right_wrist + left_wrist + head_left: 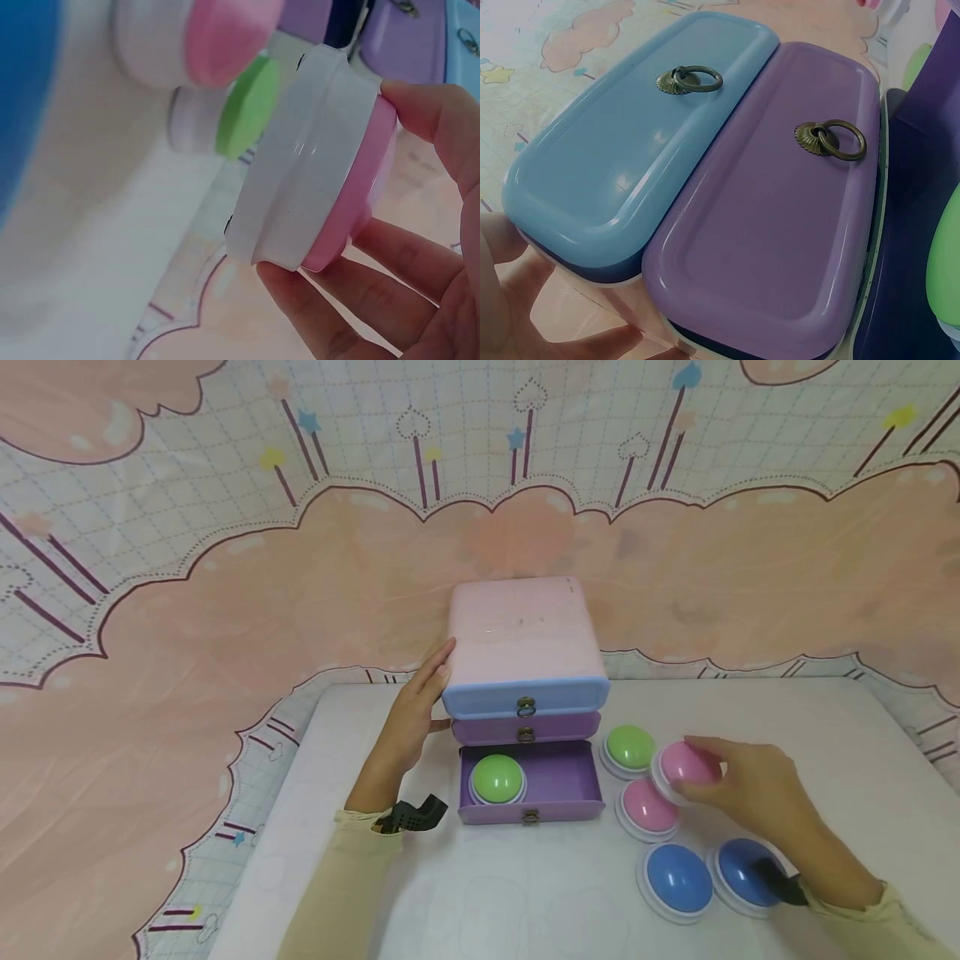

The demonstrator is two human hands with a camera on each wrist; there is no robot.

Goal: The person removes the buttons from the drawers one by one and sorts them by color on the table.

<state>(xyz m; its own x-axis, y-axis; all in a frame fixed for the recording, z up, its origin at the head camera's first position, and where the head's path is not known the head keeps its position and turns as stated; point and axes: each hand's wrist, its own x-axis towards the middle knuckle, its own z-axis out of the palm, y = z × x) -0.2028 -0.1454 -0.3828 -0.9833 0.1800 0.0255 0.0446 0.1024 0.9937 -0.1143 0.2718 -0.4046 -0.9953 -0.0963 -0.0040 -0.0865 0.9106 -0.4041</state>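
My right hand (757,781) grips a pink dome button (688,763) by its white base, thumb on one side and fingers on the other. In the right wrist view the button (315,165) is tilted on edge, apart from the others. My left hand (408,714) rests against the left side of a small drawer cabinet (525,627), its fingers extended. The cabinet's bottom purple drawer (566,777) is pulled out, with a green dome button (498,778) inside at the left. Above it, the purple drawer (772,202) and blue drawer (630,142) are closed.
Right of the cabinet stand another green button (631,747), another pink button (649,806) and two blue buttons (679,878), close together on the white table (555,893). A patterned cloth (360,577) hangs behind the cabinet. Each drawer has a brass ring pull (840,140).
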